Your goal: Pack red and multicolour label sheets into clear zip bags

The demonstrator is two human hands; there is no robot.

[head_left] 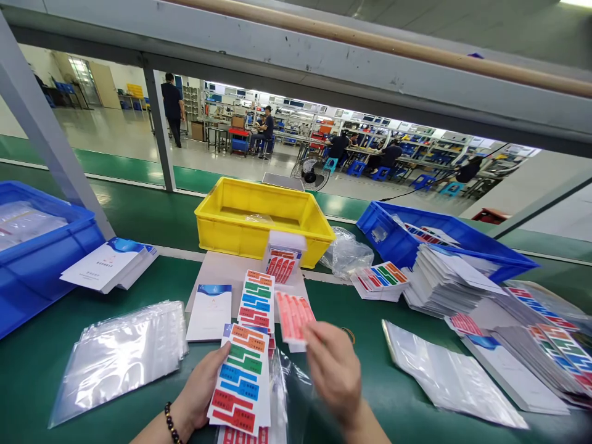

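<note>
My left hand (198, 385), a beaded bracelet at its wrist, grips a multicoloured label sheet (240, 379) with a white booklet partly hidden behind it. My right hand (335, 373), slightly blurred, has its fingers closed at the edge of a red-striped label sheet (293, 316). Just beyond my left hand lie another multicoloured label sheet (257, 299) and a white booklet (208, 314) with a blue top. A stack of red label sheets (283, 262) stands against the yellow bin. Under the held sheet, a clear plastic bag (280, 394) is partly covered.
Clear bags (124, 354) lie at left, and more bags (444, 370) at right. A yellow bin (259, 237) stands between a left blue bin (46, 265) and a right blue bin (379, 231). Booklets (111, 262) and paper stacks (439, 287) flank the work area. A metal frame (296, 55) crosses overhead.
</note>
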